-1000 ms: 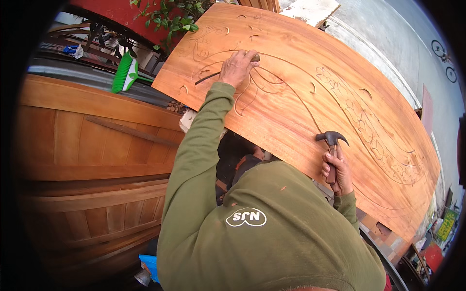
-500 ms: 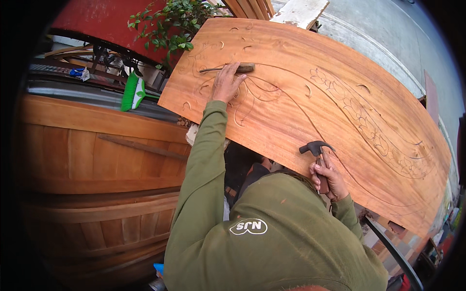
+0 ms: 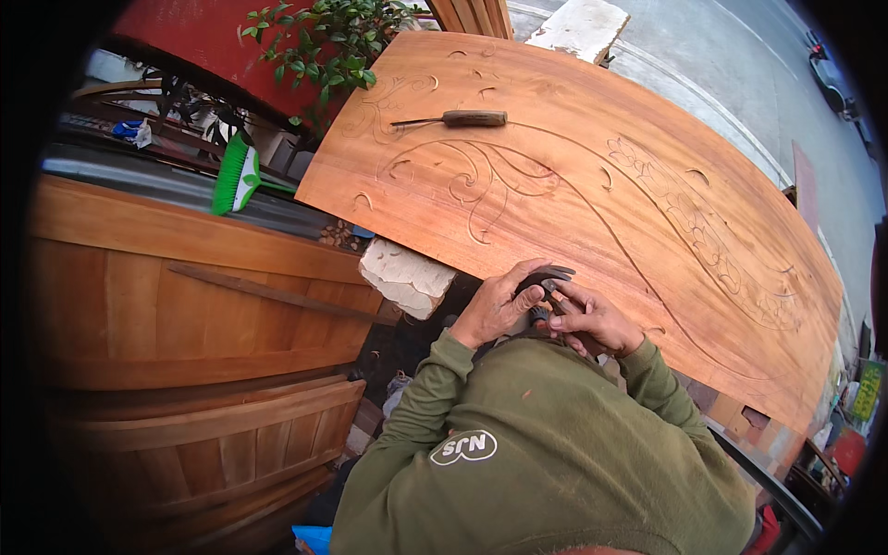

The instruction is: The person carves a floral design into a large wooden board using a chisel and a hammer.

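Both my hands are together at the near edge of a large wooden board [image 3: 703, 166] carved and pencilled with scrolls and flowers. My left hand [image 3: 499, 305] has its fingers closed on the black head of a claw hammer [image 3: 546, 276]. My right hand [image 3: 597, 324] grips the hammer just below the head, its handle mostly hidden by my fingers. A chisel with a wooden handle [image 3: 472, 118] lies by itself on the upper left of the board, among a few curled shavings.
A pale chipped block [image 3: 404, 276] sits beneath the board's left edge. Wooden panelled doors [image 3: 199, 305] lie at lower left, with a green broom [image 3: 236, 174] above them. A leafy plant [image 3: 328, 46] and red panel [image 3: 199, 51] stand behind. A vehicle [image 3: 832, 79] is on the pavement at upper right.
My left hand has let go of the chisel, which lies on the board, and moved down to the hammer head. My right hand has shifted left with the hammer, toward my body.
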Motion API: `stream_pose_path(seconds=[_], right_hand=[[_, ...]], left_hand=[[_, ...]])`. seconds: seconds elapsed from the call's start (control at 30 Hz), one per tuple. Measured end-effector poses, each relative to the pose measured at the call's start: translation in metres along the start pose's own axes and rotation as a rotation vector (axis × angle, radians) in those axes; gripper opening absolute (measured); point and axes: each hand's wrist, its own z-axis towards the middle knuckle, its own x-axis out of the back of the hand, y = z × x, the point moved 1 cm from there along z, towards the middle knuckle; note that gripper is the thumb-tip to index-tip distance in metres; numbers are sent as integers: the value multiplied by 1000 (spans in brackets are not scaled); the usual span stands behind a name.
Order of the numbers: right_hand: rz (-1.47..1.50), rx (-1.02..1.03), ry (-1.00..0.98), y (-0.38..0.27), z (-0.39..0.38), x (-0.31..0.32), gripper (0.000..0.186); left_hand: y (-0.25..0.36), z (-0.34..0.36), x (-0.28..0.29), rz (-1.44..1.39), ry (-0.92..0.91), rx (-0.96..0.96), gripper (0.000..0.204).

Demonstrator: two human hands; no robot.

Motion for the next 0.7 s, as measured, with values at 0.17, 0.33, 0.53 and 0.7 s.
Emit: stream_pose_path(seconds=[0.17,0.33,0.53,0.7], right_hand=[[-35,2,-57,8,50,-56,67],[146,107,-36,14,102,-108,80],[-255,415,216,45,168,-165,55],[143,473,419,61,198,-189,45]], left_hand=[[-5,-58,54,-191,159,308,43],[-24,-121,116,-560,439,284,39],[-28,-165,169,-673,342,389,39],[-36,-170,182,-778,55,353,26]])
